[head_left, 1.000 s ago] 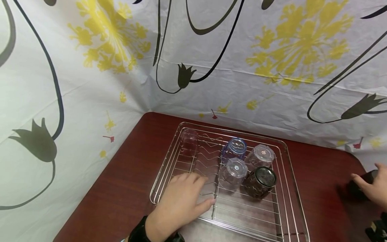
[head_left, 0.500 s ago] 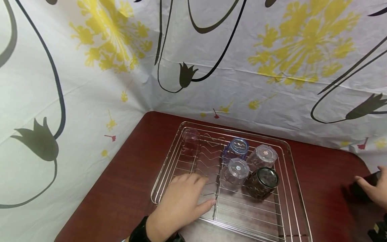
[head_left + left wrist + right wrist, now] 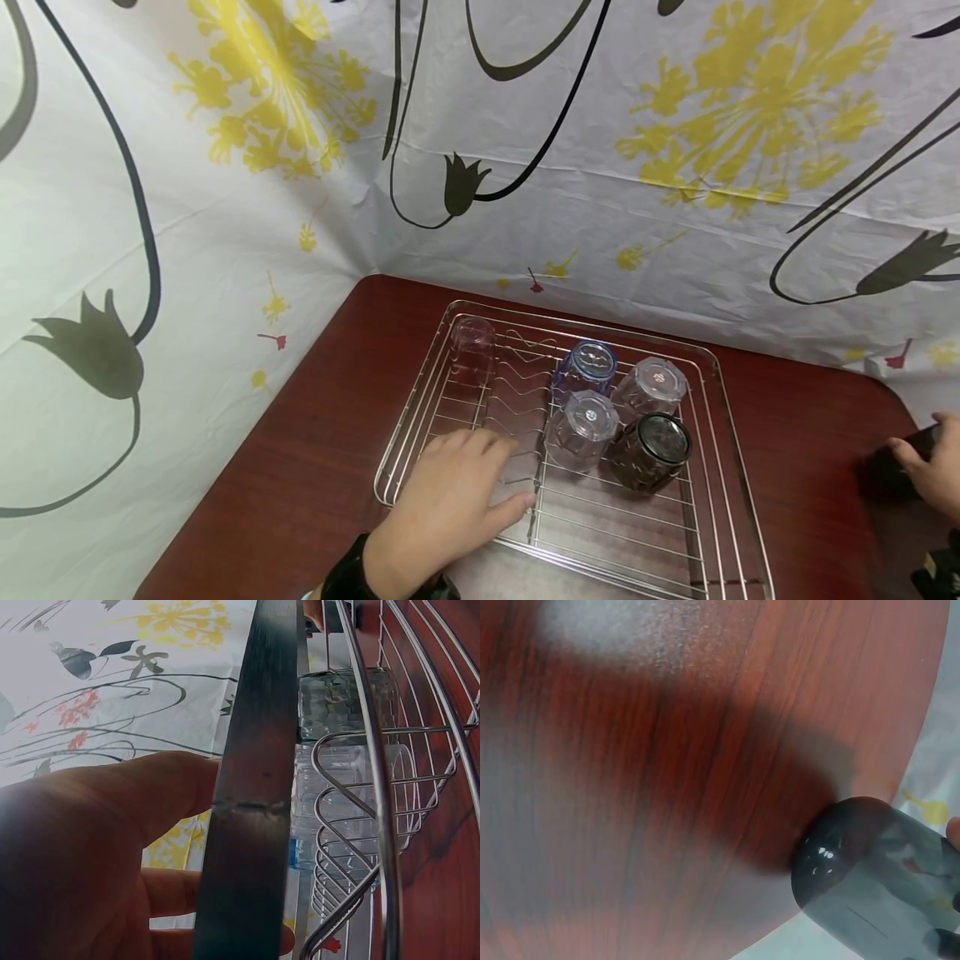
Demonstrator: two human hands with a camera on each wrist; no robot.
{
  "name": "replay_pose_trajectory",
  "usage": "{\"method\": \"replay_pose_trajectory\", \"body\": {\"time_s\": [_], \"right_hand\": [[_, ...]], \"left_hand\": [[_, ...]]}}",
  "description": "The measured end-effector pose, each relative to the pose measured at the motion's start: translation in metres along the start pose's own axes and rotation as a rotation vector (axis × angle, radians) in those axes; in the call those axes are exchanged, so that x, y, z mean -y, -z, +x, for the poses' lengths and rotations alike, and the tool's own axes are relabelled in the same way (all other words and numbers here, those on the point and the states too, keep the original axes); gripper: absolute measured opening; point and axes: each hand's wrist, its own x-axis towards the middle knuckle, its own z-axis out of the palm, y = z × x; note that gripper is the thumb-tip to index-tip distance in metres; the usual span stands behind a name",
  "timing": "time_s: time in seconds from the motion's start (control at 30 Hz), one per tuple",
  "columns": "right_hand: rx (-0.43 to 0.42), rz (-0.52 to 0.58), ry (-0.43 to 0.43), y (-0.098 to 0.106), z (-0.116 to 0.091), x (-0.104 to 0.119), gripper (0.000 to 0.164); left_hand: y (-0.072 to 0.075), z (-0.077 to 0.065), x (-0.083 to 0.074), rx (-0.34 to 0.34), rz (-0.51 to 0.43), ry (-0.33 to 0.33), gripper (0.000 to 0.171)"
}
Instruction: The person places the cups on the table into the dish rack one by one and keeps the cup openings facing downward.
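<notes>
My left hand (image 3: pixel 453 500) hovers over or rests on the front left part of a wire dish rack (image 3: pixel 611 521); contact is unclear. Its fingers lie forward and the thumb points right, with nothing in the grasp. At the right edge of the head view, my right hand (image 3: pixel 937 471) holds a dark tinted glass (image 3: pixel 870 877) above the table, fingers around its side. Upside down on the rack stand a blue glass (image 3: pixel 588 367), two clear glasses, one in front (image 3: pixel 581 429) and one behind (image 3: pixel 652 385), and a dark glass (image 3: pixel 648 450). A pinkish clear glass (image 3: pixel 472 350) stands back left.
The rack sits on a reddish-brown table (image 3: pixel 300 442) with rounded corners. A patterned white sheet (image 3: pixel 300 208) hangs behind and to the left. Wavy wire dividers (image 3: pixel 517 387) run along the rack's left half. A flat metal strip (image 3: pixel 251 780) crosses the left wrist view.
The head view has shifted very slightly. My right thumb has moved a little to the right at the dark glass. My left hand and the glasses on the rack have stayed put.
</notes>
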Motion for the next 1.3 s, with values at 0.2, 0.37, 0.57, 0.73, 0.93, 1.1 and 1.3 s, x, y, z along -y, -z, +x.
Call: {"method": "replay_pose_trajectory", "body": {"time_s": [0.2,0.37,0.57,0.73,0.93,1.1,1.3], "right_hand": [[-0.015,-0.004,0.055,0.003,-0.001,-0.001,0.08],[-0.021,0.014,0.128,0.01,-0.002,0.006,0.064],[-0.011,0.004,0.176,0.019,-0.004,0.016,0.059],[-0.021,-0.005,0.252,0.032,-0.005,0.034,0.06],[-0.073,-0.056,0.34,0.047,-0.007,0.064,0.073],[-0.199,-0.152,0.472,0.055,-0.003,0.078,0.102],[-0.19,-0.093,0.484,0.064,-0.01,0.1,0.098]], "left_hand": [[0.001,0.0,-0.001,-0.007,-0.004,-0.005,0.056],[0.001,0.001,-0.001,-0.024,0.004,-0.005,0.055],[0.002,0.001,-0.001,-0.03,0.011,-0.015,0.053],[0.002,0.001,-0.002,-0.031,0.004,-0.015,0.054],[0.003,0.002,-0.002,-0.03,-0.012,-0.015,0.053],[0.005,0.002,-0.003,-0.035,-0.018,-0.021,0.053],[0.005,0.003,-0.003,-0.033,-0.015,-0.027,0.053]]}}
